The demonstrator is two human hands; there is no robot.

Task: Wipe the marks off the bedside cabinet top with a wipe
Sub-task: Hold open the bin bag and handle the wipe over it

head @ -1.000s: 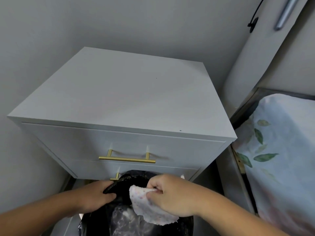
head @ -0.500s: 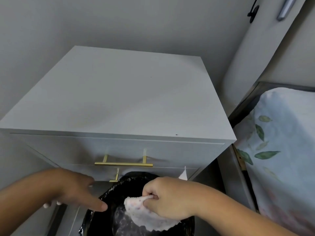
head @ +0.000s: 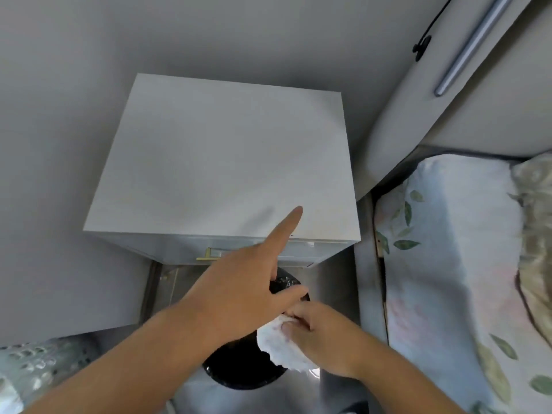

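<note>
The white bedside cabinet [head: 227, 156] stands against the grey wall, its top bare and pale. My left hand [head: 245, 282] is raised in front of it, index finger stretched out over the front right part of the top, the other fingers loose, holding nothing. My right hand [head: 322, 333] sits lower, shut on a crumpled white wipe [head: 280, 348] with faint coloured specks. The wipe hangs over the black-lined bin [head: 239, 372] on the floor in front of the cabinet. A gold drawer handle [head: 209, 255] shows partly behind my left hand.
A bed with a leaf-patterned cover [head: 448, 264] lies close on the right, its padded headboard [head: 466, 85] behind it. A narrow strip of floor [head: 367, 279] separates bed and cabinet. A perforated pale basket [head: 35, 363] sits at the lower left.
The camera has risen and looks more steeply down. My left hand left the bin rim and rose, pointing its index finger over the cabinet top. My right hand stays at the bin with the wipe.
</note>
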